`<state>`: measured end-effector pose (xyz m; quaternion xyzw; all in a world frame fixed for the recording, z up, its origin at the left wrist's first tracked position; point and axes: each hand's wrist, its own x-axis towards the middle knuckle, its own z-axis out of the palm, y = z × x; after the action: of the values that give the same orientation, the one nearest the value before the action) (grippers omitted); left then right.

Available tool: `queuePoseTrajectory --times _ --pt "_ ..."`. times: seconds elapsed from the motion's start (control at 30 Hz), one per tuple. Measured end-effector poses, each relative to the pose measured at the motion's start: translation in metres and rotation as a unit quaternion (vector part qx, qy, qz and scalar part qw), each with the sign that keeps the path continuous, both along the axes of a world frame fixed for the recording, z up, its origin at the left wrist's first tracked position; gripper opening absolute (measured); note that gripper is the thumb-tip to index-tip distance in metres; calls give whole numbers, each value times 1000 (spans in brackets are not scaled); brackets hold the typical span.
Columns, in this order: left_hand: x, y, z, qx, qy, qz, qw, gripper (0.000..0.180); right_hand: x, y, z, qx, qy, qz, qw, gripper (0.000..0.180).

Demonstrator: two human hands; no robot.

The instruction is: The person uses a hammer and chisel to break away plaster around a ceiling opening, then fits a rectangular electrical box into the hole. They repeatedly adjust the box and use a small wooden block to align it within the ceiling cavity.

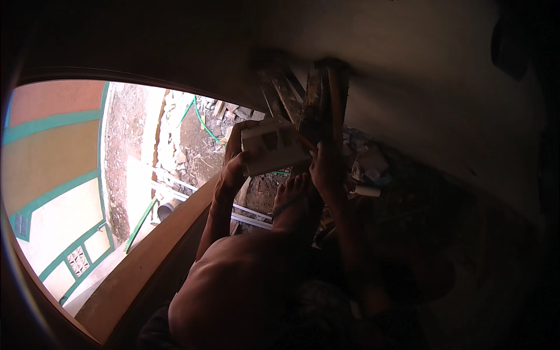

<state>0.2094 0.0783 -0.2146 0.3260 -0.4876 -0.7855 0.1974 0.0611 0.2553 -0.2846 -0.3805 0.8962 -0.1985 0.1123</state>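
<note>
My left hand (pixel 234 166) grips the left side of a pale, box-shaped block (pixel 265 163); its fingers wrap around the edge and back. The block is tilted, with dark rectangular openings in its face. At its right end, my right hand (pixel 326 169) is closed on a thin reddish-brown stick-like tool (pixel 305 142), whose tip points toward the block. Shadow hides what kind of tool it is. My bare foot (pixel 290 195) is below the block, and my bent knee (pixel 227 274) fills the lower middle.
Rough wooden planks (pixel 318 99) lean beyond the block. Rubble (pixel 364 160) covers the ground under them. A wooden beam (pixel 143 262) runs along the left, beside pale pipes (pixel 251 216) and a green hose (pixel 204 125). A green-trimmed wall (pixel 52 151) stands outside.
</note>
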Motion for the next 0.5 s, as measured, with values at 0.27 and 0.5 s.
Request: queuePoseTrajectory --times 0.27,0.5 --pt "2 17 -12 27 3 -17 999 78 3 13 -34 -34 64 38 997 39" --pt "4 37 -14 16 11 6 1000 82 -28 20 34 -66 -97 -50 992 16"
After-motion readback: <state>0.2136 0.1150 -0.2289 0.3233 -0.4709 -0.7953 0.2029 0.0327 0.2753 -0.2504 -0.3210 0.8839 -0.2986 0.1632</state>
